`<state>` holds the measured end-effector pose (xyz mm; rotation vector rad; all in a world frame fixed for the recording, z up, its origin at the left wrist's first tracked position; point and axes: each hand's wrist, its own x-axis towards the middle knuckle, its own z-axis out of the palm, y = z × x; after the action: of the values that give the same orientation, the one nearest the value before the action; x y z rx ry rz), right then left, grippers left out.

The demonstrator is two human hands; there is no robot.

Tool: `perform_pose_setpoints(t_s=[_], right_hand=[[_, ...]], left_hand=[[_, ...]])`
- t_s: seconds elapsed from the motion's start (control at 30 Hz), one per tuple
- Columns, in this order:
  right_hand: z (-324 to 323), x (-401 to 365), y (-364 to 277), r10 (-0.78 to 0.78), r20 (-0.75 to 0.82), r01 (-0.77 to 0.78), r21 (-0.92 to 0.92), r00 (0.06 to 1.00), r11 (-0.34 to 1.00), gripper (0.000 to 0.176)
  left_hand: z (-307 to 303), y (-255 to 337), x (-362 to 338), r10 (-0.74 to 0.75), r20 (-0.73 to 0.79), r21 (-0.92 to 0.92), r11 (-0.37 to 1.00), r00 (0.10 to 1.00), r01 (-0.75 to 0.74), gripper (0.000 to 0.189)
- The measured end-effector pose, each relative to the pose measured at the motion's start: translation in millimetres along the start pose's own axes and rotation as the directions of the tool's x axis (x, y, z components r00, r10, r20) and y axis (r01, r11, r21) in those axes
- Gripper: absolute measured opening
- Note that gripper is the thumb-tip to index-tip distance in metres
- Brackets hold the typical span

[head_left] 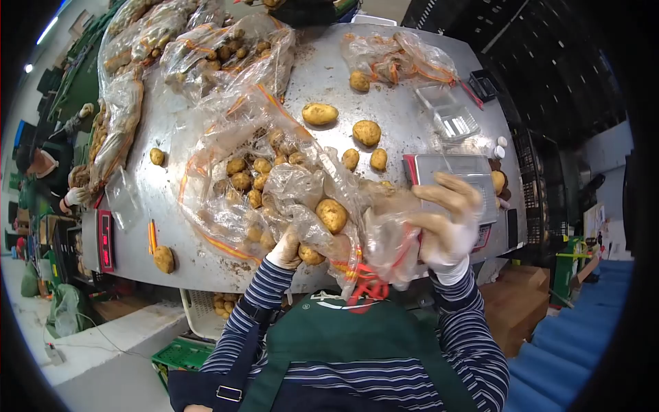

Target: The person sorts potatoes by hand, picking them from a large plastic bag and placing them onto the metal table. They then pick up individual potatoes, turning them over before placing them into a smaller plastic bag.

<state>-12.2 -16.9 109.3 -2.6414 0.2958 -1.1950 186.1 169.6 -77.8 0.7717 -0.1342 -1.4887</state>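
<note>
A large clear plastic bag (pixel 226 147) with orange-edged seams lies spread in front of me, with several small potatoes (pixel 241 181) and loose dirt inside. My left hand (pixel 285 249), in a pale glove, is closed on the bag's near edge; its fingertips are partly hidden by the film. Close to that hand are a larger potato (pixel 332 215) and another potato (pixel 310 255) among the folds. My right hand (pixel 449 223), gloved and blurred by motion, has its fingers stretched out beside crumpled film. A red tie string (pixel 369 285) hangs at the bag's near end.
Loose potatoes (pixel 366 133) lie beyond the bag on the metal table (pixel 312 72). A scale (pixel 449 175) stands to the right, below clear plastic trays (pixel 447 113). More filled bags (pixel 230 51) are at the back. A red scale (pixel 105 240) and a co-worker (pixel 51 172) are left.
</note>
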Motion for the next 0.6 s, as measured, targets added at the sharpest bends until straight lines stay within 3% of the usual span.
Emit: perform_pose_setpoints(t_s=[0.03, 0.07, 0.1, 0.17, 0.23, 0.27, 0.3, 0.37, 0.4, 0.43, 0.47, 0.5, 0.57, 0.6], right_hand=[[-5, -2, 5, 0.128, -0.219, -0.111, 0.092, 0.967, 0.990, 0.005], [-10, -5, 12, 0.258, -0.411, -0.187, 0.206, 0.874, 0.961, 0.010], [-19, -16, 19, 0.252, -0.415, -0.182, 0.201, 0.874, 0.963, 0.010], [-34, -44, 24, 0.443, -0.408, -0.148, 0.580, 0.798, 0.801, 0.016], [9, -32, -9, 0.229, 0.078, -0.241, 0.395, 0.970, 0.887, 0.032], [38, -26, -14, 0.164, 0.297, -0.247, 0.269, 0.941, 0.931, 0.049], [61, -32, -18, 0.315, 0.595, -0.535, 0.234, 0.739, 0.812, 0.059], [110, -59, -14, 0.454, 0.588, -0.655, 0.180, 0.669, 0.734, 0.063], [121, -62, -15, 0.457, 0.544, -0.661, 0.265, 0.704, 0.702, 0.063], [130, -65, -16, 0.459, 0.502, -0.659, 0.354, 0.732, 0.664, 0.064], [144, -68, -11, 0.462, 0.560, -0.718, 0.430, 0.687, 0.547, 0.065], [149, -71, -9, 0.468, 0.563, -0.725, 0.431, 0.681, 0.537, 0.065], [158, -75, -6, 0.438, 0.659, -0.791, 0.507, 0.612, 0.342, 0.063], [183, -92, -12, 0.458, 0.435, -0.614, 0.690, 0.775, 0.384, 0.064]], left_hand=[[8, 6, 1, 0.035, -0.013, 0.091, 0.995, 0.999, -0.034, 0.068], [18, 13, 1, 0.050, -0.027, 0.106, 0.993, 0.998, -0.047, 0.060], [15, 14, 2, 0.054, -0.020, 0.107, 0.993, 0.998, -0.052, 0.060], [5, 13, 1, 0.095, 0.002, 0.219, 0.971, 0.995, -0.093, 0.080], [-1, 10, -2, 0.146, 0.020, 0.262, 0.954, 0.989, -0.147, 0.073], [-10, 4, -2, 0.172, -0.023, 0.348, 0.925, 0.985, -0.153, 0.068], [-13, 0, 0, 0.205, -0.055, 0.428, 0.889, 0.977, -0.162, 0.062], [26, 14, -6, 0.218, 0.013, 0.407, 0.890, 0.976, -0.204, 0.055], [32, 16, -5, 0.269, -0.016, 0.467, 0.854, 0.963, -0.230, 0.054], [34, 15, -7, 0.321, -0.051, 0.526, 0.814, 0.946, -0.248, 0.053], [8, -1, -8, 0.365, -0.090, 0.558, 0.789, 0.927, -0.257, 0.053], [-3, -8, -5, 0.356, -0.096, 0.561, 0.791, 0.930, -0.245, 0.053], [-16, -16, 1, 0.567, 0.131, 0.763, 0.467, 0.813, -0.448, 0.048], [-26, -15, 4, 0.609, 0.019, 0.687, 0.568, 0.793, -0.453, 0.044]])
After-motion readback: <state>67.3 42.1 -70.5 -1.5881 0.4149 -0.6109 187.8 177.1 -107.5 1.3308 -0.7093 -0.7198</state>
